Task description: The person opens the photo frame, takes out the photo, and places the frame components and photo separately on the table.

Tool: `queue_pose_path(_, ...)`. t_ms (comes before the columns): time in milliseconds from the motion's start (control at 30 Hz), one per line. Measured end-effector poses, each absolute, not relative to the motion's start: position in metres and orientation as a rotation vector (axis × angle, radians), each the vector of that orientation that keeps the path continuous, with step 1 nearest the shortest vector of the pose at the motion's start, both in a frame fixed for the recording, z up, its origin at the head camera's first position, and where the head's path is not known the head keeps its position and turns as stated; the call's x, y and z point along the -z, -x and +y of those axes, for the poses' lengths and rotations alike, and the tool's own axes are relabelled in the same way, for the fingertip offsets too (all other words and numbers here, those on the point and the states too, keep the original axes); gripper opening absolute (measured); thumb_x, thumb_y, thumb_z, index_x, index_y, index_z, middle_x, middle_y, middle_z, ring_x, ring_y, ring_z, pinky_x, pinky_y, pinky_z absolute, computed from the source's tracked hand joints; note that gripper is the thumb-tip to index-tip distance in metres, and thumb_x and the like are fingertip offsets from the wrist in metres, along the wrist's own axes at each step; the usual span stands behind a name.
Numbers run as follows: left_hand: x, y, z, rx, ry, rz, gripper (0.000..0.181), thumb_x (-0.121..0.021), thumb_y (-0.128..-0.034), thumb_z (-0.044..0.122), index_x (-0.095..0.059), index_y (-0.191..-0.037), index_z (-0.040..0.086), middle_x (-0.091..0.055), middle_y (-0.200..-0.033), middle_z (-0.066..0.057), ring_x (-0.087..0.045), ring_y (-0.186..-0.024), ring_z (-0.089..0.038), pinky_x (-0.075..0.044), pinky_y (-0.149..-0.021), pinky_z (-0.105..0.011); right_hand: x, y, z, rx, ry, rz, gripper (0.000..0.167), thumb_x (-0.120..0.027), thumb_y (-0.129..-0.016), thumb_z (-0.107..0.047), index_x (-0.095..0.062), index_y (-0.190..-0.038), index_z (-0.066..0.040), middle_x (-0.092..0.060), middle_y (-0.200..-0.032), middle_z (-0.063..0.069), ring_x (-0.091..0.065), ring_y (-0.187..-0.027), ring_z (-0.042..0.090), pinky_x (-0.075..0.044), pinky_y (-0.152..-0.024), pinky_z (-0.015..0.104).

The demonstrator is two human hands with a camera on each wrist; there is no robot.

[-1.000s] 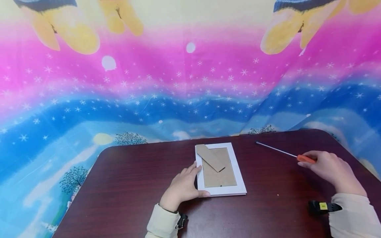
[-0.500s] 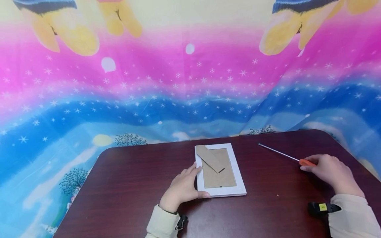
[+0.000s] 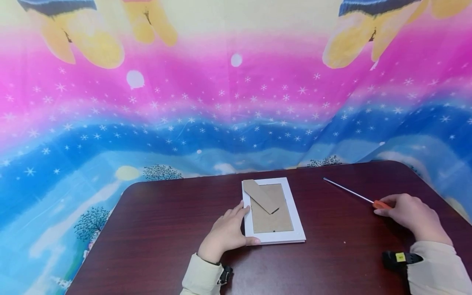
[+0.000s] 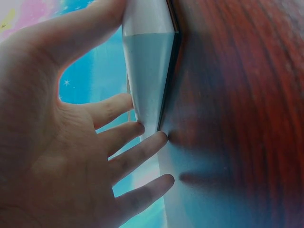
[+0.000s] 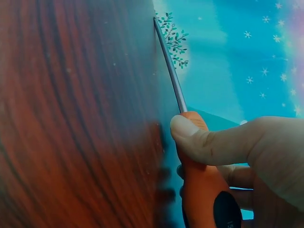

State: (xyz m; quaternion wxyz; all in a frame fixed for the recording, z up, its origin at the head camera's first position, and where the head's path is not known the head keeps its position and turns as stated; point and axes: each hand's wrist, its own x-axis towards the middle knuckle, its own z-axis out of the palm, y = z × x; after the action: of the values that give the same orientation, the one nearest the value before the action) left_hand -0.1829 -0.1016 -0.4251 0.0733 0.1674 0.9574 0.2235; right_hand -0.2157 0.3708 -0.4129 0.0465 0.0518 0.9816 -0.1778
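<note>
A white picture frame (image 3: 299,230) lies face down on the table, its brown backing board (image 3: 282,221) and slanted brown easel stand (image 3: 259,196) facing up. Spread along its left side and near corner is my left hand (image 3: 225,233), thumb at the near edge. The left wrist view has that hand's fingers (image 4: 135,154) nearly straight, with fingertips against the side or the tabletop. To the right of the frame, my right hand (image 3: 413,215) grips the orange handle of a screwdriver (image 3: 352,192). Its thin metal shaft (image 5: 171,66) points away, low over the table; whether the tip touches is unclear.
The dark red wooden table (image 3: 155,229) has rounded far corners. Behind it hangs a colourful cloth (image 3: 206,102) with snowflakes, reaching down to the far edge. A tiny pale speck (image 3: 344,242) lies right of the frame.
My right hand and the screwdriver have shifted slightly to the right and nearer to me. The left hand and the picture frame have stayed in place.
</note>
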Motion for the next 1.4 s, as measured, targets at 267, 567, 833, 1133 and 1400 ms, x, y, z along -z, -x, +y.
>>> queue_pose_path(267, 0.425, 0.183, -0.101, -0.666, -0.508, 2.874, 0.100, -0.083, -0.0713, 0.057, -0.044, -0.150, 0.011, -0.030, -0.159, -0.010, -0.037, -0.139, -0.035, -0.037, -0.105, -0.059, 0.416, 0.216, 0.371, 0.543, -0.165, 2.990, 0.058, -0.080, -0.082, -0.035, -0.065, -0.112, 0.012, -0.065, -0.095, 0.030, -0.058, -0.073, 0.033, -0.044, -0.065, 0.056)
queue_pose_path(567, 0.426, 0.184, -0.101, -0.663, -0.505, 2.877, 0.100, -0.082, -0.0712, 0.059, -0.044, -0.150, 0.011, -0.031, -0.159, -0.010, -0.037, -0.139, -0.035, -0.038, -0.105, -0.058, 0.414, 0.217, 0.373, 0.569, -0.101, 2.985, 0.060, -0.079, -0.082, -0.038, -0.066, -0.113, 0.011, -0.065, -0.097, 0.030, -0.058, -0.074, 0.033, -0.045, -0.066, 0.056)
queue_pose_path(833, 0.425, 0.183, -0.101, -0.665, -0.498, 2.872, 0.099, -0.082, -0.0717, 0.057, -0.044, -0.150, 0.011, -0.031, -0.159, -0.010, -0.038, -0.139, -0.035, -0.038, -0.105, -0.057, 0.415, 0.218, 0.372, 0.574, -0.095, 2.953, 0.058, -0.078, -0.084, -0.035, -0.064, -0.113, 0.013, -0.065, -0.096, 0.031, -0.058, -0.074, 0.033, -0.045, -0.067, 0.058)
queue_pose_path(1133, 0.425, 0.183, -0.101, -0.642, -0.509, 2.878, 0.099, -0.082, -0.0724, 0.057, -0.043, -0.151, 0.011, -0.031, -0.159, -0.010, -0.038, -0.139, -0.034, -0.038, -0.105, -0.057, 0.413, 0.218, 0.369, 0.579, -0.074, 2.961, 0.051, -0.076, -0.087, -0.031, -0.064, -0.113, 0.011, -0.064, -0.099, 0.031, -0.060, -0.077, 0.035, -0.046, -0.068, 0.058)
queue_pose_path(1400, 0.425, 0.184, -0.106, -0.669, -0.547, 2.849, 0.098, -0.078, -0.0749, 0.061, -0.041, -0.152, 0.011, -0.028, -0.160, -0.010, -0.037, -0.140, -0.036, -0.037, -0.106, -0.058, 0.405, 0.214, 0.359, 0.568, -0.019, 3.033, 0.046, -0.070, -0.092, -0.028, -0.063, -0.117, 0.010, -0.064, -0.108, 0.033, -0.059, -0.092, 0.049, -0.044, -0.072, 0.064)
